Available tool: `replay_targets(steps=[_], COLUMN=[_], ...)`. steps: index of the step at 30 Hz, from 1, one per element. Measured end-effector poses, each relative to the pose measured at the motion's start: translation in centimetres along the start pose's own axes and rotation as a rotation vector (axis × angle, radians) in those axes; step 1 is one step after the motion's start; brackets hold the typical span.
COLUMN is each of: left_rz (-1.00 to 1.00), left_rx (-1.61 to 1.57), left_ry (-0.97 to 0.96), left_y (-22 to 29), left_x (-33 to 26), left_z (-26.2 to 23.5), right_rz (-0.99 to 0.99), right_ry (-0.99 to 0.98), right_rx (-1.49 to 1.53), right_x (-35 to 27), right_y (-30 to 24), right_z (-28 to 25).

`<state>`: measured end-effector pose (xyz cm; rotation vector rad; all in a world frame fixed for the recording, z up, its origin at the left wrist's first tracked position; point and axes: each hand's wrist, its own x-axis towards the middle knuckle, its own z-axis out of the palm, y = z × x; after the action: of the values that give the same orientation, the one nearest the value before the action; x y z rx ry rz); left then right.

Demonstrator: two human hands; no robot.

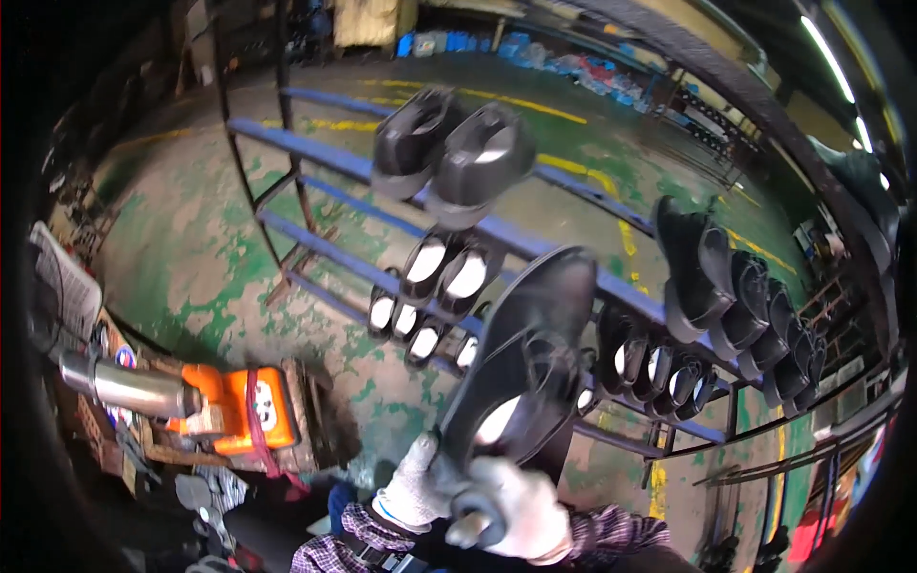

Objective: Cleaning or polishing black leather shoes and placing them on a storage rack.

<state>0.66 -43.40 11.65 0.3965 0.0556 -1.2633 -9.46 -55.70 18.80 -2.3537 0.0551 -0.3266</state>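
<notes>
A black lace-up shoe (544, 334) with a pale patch inside rises in front of me, tilted, its toe pointing away. My left hand (415, 487), in a whitish glove, closes on the lower end of the shoe. My right hand (525, 511), also gloved, is wrapped round a grey round-ended thing (478, 516) just under the shoe; its kind cannot be made out. The right fingers are partly blurred, and whether they also touch the shoe is hidden.
A blue-barred rack (315, 148) carries black shoes (478, 158) on top, more shoes (444, 272) lower down and several black shoes (697, 277) at right. An orange blower (253, 406) with a metal nozzle (134, 387) stands at left on the green, worn floor (191, 258).
</notes>
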Motion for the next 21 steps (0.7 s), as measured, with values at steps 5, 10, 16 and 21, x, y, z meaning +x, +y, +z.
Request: replay_targets(steps=[5, 10, 16, 21], left_rz=[0.388, 0.590, 0.594, 0.467], left_rx=[-0.158, -0.046, -0.084, 0.151], left_ry=[0.218, 0.555, 0.675, 0.549], left_y=[-2.7, -4.5, -5.8, -1.6], left_x=[-5.8, -14.0, -22.5, -23.0], left_z=[-7.5, -13.6, -15.5, -16.3], right_rz=[0.029, 0.284, 0.338, 0.357], right_ry=[-0.412, -0.839, -0.407, -0.354], right_rx=[0.475, 0.831, 1.003, 1.306], right_x=[-3.0, -1.2, 7.8, 12.4], right_y=[2.1, 2.3, 8.5, 10.3], right_z=[8.2, 11.6, 13.4, 18.2])
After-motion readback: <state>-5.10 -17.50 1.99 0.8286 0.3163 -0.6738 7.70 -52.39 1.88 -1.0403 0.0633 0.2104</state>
